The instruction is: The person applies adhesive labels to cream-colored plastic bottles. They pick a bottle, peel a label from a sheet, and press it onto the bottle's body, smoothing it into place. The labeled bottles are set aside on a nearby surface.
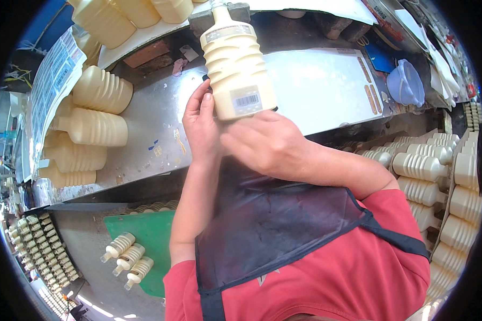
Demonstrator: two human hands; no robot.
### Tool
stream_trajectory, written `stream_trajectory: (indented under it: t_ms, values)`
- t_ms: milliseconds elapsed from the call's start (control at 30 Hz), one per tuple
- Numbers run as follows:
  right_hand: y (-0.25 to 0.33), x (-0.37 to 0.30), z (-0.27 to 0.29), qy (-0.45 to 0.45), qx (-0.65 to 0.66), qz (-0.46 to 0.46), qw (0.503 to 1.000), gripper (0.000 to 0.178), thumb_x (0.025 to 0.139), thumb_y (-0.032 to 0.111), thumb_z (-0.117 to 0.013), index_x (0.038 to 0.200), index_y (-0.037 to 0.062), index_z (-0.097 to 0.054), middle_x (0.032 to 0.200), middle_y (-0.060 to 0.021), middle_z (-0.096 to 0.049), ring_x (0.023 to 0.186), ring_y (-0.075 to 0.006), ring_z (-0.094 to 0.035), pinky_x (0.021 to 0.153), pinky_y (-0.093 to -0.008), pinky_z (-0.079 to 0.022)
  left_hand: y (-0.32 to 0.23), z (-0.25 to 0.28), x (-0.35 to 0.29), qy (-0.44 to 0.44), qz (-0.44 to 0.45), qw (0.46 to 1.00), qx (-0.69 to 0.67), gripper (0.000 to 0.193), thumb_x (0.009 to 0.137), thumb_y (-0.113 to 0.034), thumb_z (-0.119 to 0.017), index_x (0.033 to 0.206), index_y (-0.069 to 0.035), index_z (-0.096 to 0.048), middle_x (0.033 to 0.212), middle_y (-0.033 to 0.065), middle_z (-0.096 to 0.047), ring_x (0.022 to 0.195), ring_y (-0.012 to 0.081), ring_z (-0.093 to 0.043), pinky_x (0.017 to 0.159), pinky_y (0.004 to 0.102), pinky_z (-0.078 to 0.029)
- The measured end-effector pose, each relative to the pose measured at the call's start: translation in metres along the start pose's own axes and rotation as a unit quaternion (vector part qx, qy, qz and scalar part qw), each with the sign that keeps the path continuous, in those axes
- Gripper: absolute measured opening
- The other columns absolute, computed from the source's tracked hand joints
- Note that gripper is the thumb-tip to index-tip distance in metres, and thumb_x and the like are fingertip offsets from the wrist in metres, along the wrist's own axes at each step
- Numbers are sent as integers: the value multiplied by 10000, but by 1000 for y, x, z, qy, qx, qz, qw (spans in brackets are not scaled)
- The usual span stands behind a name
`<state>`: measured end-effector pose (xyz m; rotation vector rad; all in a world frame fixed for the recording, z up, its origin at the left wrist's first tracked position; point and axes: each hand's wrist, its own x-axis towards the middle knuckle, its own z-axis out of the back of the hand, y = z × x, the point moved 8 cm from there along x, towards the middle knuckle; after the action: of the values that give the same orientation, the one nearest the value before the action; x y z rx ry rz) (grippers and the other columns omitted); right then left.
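Note:
A cream plastic bottle (235, 64) with wavy ribbed sides lies on a support above the bench, its neck pointing away from me. One label strip crosses its shoulder; a barcode label (245, 100) sits near its base. My left hand (201, 120) is at the bottle's lower left side, thumb and fingers curled against it. Close below the base, my right hand (270, 142) reaches across to the left, its fingers smeared by motion. Whether it touches the bottle or holds anything, I cannot tell.
Cream bottles (97, 127) lie stacked at the bench's left beside a printed label sheet (59, 80). White sheeting (318, 91) covers the right side, with label strips and a lilac bucket (405, 84) beyond. Bottle rows (423, 190) fill the right; three bottles lie on a green board (158, 267).

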<state>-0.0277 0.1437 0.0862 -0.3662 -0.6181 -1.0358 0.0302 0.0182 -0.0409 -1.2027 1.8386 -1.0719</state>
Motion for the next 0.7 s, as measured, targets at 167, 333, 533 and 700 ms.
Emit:
stream_trajectory:
  t_ms: [167, 333, 533, 700]
  values:
    - [-18, 8, 0, -9, -59, -74, 995, 168, 761, 157, -616, 881, 41, -641, 785, -42, -564, 749, -198, -596, 658, -321, -451, 8, 8, 4, 7, 0, 1000, -16, 314, 1074, -82, -463, 1331, 13, -615, 1220, 100, -652, 1090, 144, -617, 978, 312, -513]
    - [-12, -5, -11, 30, 67, -118, 990, 169, 789, 50, -653, 956, 39, -635, 801, -89, -607, 723, -257, -636, 673, -362, -511, 5, 6, -1, 6, -7, 1000, 21, 332, 1083, -118, -448, 1345, 10, -606, 1229, 92, -623, 1135, 149, -574, 1015, 314, -467]
    - [-58, 0, -9, -92, 157, -303, 935, 197, 880, 1, -578, 1075, 11, -553, 933, -172, -591, 865, -385, -591, 780, -446, -488, 1, -12, -13, 23, -61, 996, 60, 425, 1054, -178, -508, 1433, 8, -456, 1366, 124, -506, 1243, 199, -502, 1082, 350, -408]
    - [-79, -29, -9, -51, 131, -400, 906, 300, 901, -19, -556, 1198, 9, -529, 1120, -215, -565, 1043, -420, -570, 915, -467, -475, -6, -16, -9, 5, -120, 953, 280, 738, 868, -269, -727, 1436, 46, -377, 1342, 199, -448, 1265, 298, -444, 1115, 427, -354]
